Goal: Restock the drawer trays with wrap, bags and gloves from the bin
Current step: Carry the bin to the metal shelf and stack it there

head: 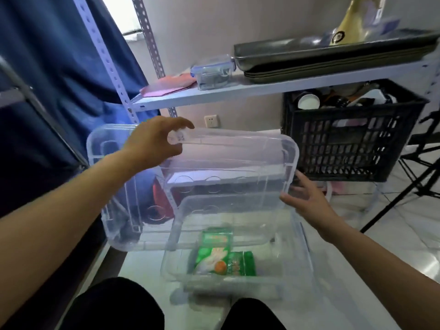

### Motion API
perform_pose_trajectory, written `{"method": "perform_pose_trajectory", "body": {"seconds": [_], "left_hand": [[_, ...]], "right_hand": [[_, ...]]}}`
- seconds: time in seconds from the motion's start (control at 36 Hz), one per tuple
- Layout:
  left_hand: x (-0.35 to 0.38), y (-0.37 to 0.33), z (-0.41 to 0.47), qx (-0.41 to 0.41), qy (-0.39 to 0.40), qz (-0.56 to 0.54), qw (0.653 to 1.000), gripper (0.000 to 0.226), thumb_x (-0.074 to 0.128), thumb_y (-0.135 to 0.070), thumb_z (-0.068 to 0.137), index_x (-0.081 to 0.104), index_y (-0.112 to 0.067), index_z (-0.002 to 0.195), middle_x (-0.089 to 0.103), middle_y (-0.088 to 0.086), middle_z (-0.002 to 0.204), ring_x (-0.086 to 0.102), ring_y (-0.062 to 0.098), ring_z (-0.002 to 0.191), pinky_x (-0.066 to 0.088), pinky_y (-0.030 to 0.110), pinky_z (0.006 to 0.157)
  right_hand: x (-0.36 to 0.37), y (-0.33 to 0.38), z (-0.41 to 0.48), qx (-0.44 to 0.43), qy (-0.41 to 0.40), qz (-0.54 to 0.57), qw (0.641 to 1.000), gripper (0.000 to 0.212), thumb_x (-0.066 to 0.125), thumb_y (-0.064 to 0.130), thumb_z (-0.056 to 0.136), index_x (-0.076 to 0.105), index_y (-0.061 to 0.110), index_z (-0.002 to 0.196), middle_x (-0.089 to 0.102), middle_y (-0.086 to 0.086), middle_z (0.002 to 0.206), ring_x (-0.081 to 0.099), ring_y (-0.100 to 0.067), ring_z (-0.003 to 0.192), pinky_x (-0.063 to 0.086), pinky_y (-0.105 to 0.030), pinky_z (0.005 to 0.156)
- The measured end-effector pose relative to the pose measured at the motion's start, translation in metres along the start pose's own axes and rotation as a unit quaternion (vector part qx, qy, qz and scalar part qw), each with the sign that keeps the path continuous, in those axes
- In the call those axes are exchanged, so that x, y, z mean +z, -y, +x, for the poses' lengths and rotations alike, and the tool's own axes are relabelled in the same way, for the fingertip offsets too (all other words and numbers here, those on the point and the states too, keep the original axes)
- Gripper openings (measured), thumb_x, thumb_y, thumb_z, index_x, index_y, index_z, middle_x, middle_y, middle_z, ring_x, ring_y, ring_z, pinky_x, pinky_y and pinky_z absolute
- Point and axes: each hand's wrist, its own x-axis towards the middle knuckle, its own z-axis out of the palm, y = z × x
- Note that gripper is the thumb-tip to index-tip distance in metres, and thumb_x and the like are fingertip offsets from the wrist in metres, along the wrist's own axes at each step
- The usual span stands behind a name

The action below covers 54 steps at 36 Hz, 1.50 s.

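Your left grip (156, 141) is clenched on the far long edge of the clear lid (214, 167), thumb under and fingers curled over the rim. It holds the lid up and tilted, with the lid's long axis running left to right across your view. The lid's lower edge hangs over the far left corner of the open bin (307, 256) on the floor.

The move turns on what lies below that lid. The green glove packs (223, 257) sit on the bin's floor, nearer you than the lid and lower than both grips, roughly midway between your forearms. They lie flat, one partly over the other. No wrap or bags can be made out in the bin for sure. There may be clear material at its right end, but it is too faint to tell.

Your right grip (307, 201) is released, fingers spread, just beside the lid's right short edge. Whether it touches cannot be told. It holds nothing and is the nearer of the two to the packs, so it seems the one to reach down, once the lid is carried off to the left. The drawer trays are not to be seen here.
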Motion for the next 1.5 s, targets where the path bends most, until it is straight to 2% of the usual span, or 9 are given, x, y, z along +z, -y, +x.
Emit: {"method": "perform_pose_trajectory", "body": {"seconds": [0.08, 0.22, 0.36, 0.58, 0.81, 0.92, 1.0, 1.17, 1.5], "left_hand": [[-0.010, 0.004, 0.000, -0.027, 0.033, -0.049, 0.998, 0.053, 0.078, -0.009, 0.071, 0.070, -0.031, 0.118, 0.074, -0.004, 0.113, 0.067, 0.015, 0.103, 0.051, 0.035, 0.098], [0.018, 0.018, -0.007, -0.066, 0.078, -0.121, 0.987, 0.055, 0.076, -0.004, 0.068, 0.071, -0.029, 0.117, 0.074, -0.001, 0.114, 0.067, 0.011, 0.110, 0.050, 0.032, 0.101], [0.076, 0.037, -0.016, -0.074, 0.124, -0.135, 0.980, 0.058, 0.075, -0.004, 0.070, 0.069, -0.027, 0.122, 0.072, -0.003, 0.112, 0.068, 0.012, 0.099, 0.049, 0.023, 0.087], [0.159, 0.065, -0.019, -0.082, 0.214, -0.138, 0.964, 0.061, 0.075, -0.013, 0.073, 0.064, -0.033, 0.130, 0.072, -0.003, 0.118, 0.068, 0.012, 0.094, 0.052, 0.028, 0.088], [0.212, 0.088, 0.005, -0.120, 0.132, -0.154, 0.972, 0.053, 0.071, -0.025, 0.088, 0.056, -0.022, 0.138, 0.060, 0.007, 0.139, 0.055, 0.028, 0.125, 0.041, 0.033, 0.099], [0.242, 0.110, -0.040, -0.180, 0.207, -0.109, 0.955, 0.065, 0.071, -0.029, 0.085, 0.046, -0.021, 0.145, 0.055, 0.010, 0.144, 0.053, 0.032, 0.128, 0.044, 0.041, 0.103], [0.262, 0.138, -0.093, -0.242, 0.296, -0.058, 0.922, 0.075, 0.072, -0.033, 0.083, 0.040, -0.016, 0.148, 0.048, 0.013, 0.149, 0.048, 0.035, 0.133, 0.043, 0.046, 0.106], [0.271, 0.172, -0.150, -0.405, 0.323, -0.154, 0.841, 0.066, 0.068, -0.019, 0.088, 0.042, -0.011, 0.148, 0.059, 0.018, 0.137, 0.060, 0.038, 0.118, 0.053, 0.043, 0.095], [0.272, 0.173, -0.166, -0.476, 0.271, -0.263, 0.794, 0.057, 0.072, -0.010, 0.087, 0.049, -0.018, 0.138, 0.068, 0.018, 0.112, 0.070, 0.030, 0.087, 0.061, 0.038, 0.058]], "right_hand": [[-0.007, -0.003, -0.017, 0.005, 0.029, 0.027, 0.999, 0.066, 0.074, 0.014, 0.084, 0.049, 0.038, 0.140, 0.067, -0.002, 0.122, 0.067, -0.009, 0.102, 0.054, -0.025, 0.073], [-0.014, -0.025, -0.041, 0.028, 0.037, 0.034, 0.998, 0.043, 0.072, 0.014, 0.083, 0.065, 0.041, 0.115, 0.072, -0.016, 0.105, 0.069, -0.036, 0.097, 0.053, -0.059, 0.088], [-0.015, -0.048, -0.051, 0.046, -0.047, -0.046, 0.997, 0.029, 0.075, 0.023, 0.084, 0.067, 0.038, 0.108, 0.068, -0.015, 0.093, 0.071, -0.033, 0.079, 0.061, -0.053, 0.071], [-0.014, -0.078, -0.041, 0.132, -0.110, -0.108, 0.979, 0.054, 0.080, 0.023, 0.080, 0.061, 0.018, 0.130, 0.056, -0.014, 0.077, 0.062, -0.029, 0.074, 0.062, -0.046, 0.067], [0.003, -0.107, -0.002, 0.190, -0.164, -0.174, 0.952, 0.058, 0.080, 0.028, 0.078, 0.059, 0.020, 0.132, 0.068, -0.012, 0.078, 0.065, -0.028, 0.073, 0.054, -0.038, 0.067], [0.010, -0.135, 0.006, 0.226, -0.146, -0.186, 0.945, 0.063, 0.078, 0.019, 0.081, 0.053, 0.016, 0.139, 0.069, -0.004, 0.081, 0.061, -0.017, 0.074, 0.044, -0.032, 0.074], [0.012, -0.153, 0.002, 0.233, -0.136, -0.192, 0.944, 0.063, 0.076, 0.015, 0.082, 0.052, 0.015, 0.140, 0.066, -0.017, 0.120, 0.063, -0.027, 0.094, 0.045, -0.033, 0.079], [0.013, -0.172, -0.007, 0.223, -0.162, -0.203, 0.940, 0.060, 0.077, 0.015, 0.080, 0.057, 0.020, 0.136, 0.062, -0.016, 0.128, 0.061, -0.031, 0.109, 0.047, -0.036, 0.087], [0.004, -0.164, -0.009, 0.249, -0.121, -0.267, 0.923, 0.055, 0.081, 0.014, 0.075, 0.063, 0.016, 0.127, 0.063, -0.010, 0.085, 0.060, -0.031, 0.078, 0.046, -0.036, 0.075]]}}
